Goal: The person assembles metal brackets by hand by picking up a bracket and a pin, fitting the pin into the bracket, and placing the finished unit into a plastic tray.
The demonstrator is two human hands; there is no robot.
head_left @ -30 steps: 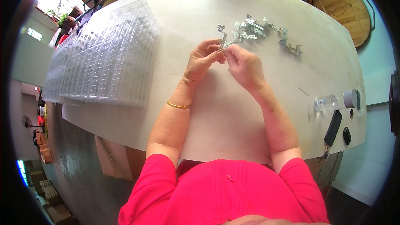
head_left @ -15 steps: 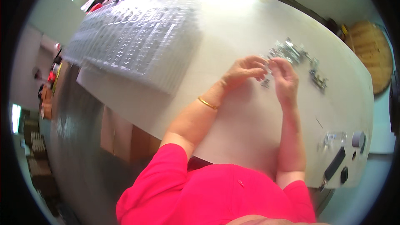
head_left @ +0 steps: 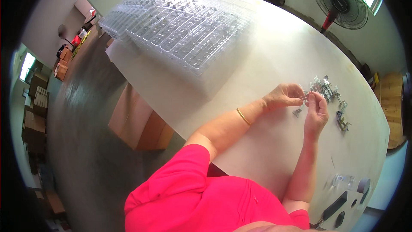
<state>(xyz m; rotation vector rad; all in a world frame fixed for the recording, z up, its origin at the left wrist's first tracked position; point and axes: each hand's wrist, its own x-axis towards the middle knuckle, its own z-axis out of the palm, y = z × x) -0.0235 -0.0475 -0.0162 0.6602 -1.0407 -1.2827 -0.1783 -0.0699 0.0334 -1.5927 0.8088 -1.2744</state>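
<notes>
Starting at the left of the frame, I see grey floor and brown cardboard boxes [head_left: 139,122] under the table edge. Above them, in the upper left to upper middle, the clear plastic trays [head_left: 184,30] lie spread in overlapping sheets on the white table [head_left: 266,43], well apart from my hands.

Moving right, my left forearm runs up from the lower middle, a gold bangle [head_left: 243,116] at the wrist. My left hand [head_left: 283,97] sits right of centre, fingers curled in, pinching a small metal part [head_left: 305,97] at the fingertips. My right hand [head_left: 316,111] is just to the right and slightly lower, fingers bent and meeting the same part from the other side. Both hands grasp it between them, so neither is nearer. It is too small for me to tell its long axis; it looks silvery and shiny.

A second small metal piece [head_left: 296,112] lies on the table just below my fingertips, between the two hands. The pile of metal parts [head_left: 324,87] lies just right of and above the hands, with a few strays [head_left: 342,120] further right and lower.

At far right, a standing fan [head_left: 340,1] is in the upper corner, and dark small items [head_left: 335,205] lie at the lower right table edge.
</notes>
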